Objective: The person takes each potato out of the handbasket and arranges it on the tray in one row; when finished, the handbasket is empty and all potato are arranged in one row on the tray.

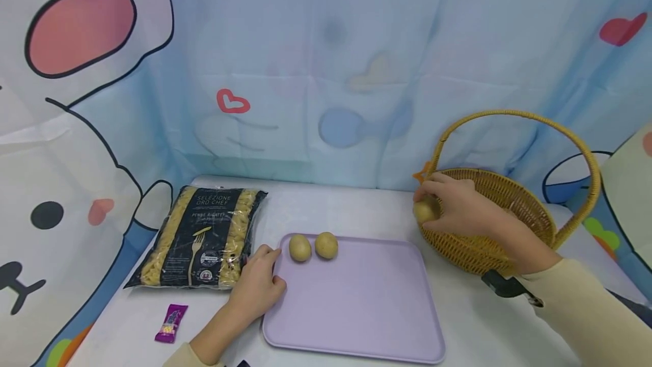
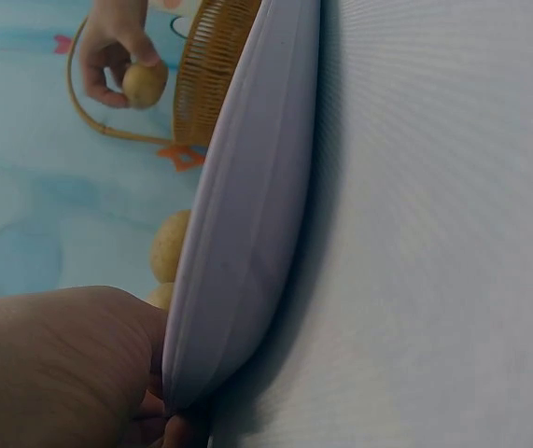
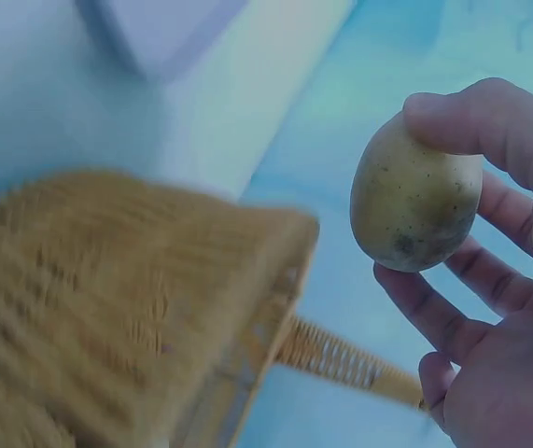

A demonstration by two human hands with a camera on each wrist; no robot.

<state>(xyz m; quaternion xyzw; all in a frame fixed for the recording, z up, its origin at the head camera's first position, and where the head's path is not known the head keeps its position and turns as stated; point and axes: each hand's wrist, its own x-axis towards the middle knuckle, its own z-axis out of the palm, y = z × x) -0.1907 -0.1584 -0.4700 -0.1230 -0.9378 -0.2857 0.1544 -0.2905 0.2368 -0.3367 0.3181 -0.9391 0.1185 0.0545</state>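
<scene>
My right hand [image 1: 460, 205] holds a potato [image 3: 415, 198] between thumb and fingers, above the left rim of a wicker basket [image 1: 458, 251]. Dark specks show on the potato's skin in the right wrist view. At the left edge of a pale purple tray [image 1: 356, 299], my left hand [image 1: 257, 285] grips the rim; the left wrist view has some fingertips partly hidden under it. Two more potatoes lie side by side in the tray's far left corner, a left one [image 1: 300, 248] and a right one [image 1: 326, 246].
Left of the tray lies a bag of penne pasta [image 1: 204, 237], close to my left hand. A small purple wrapped snack [image 1: 171, 323] sits in front of it. The basket's tall arched handle [image 1: 509, 113] rises at the right. A printed blue curtain [image 1: 305, 72] hangs behind the table.
</scene>
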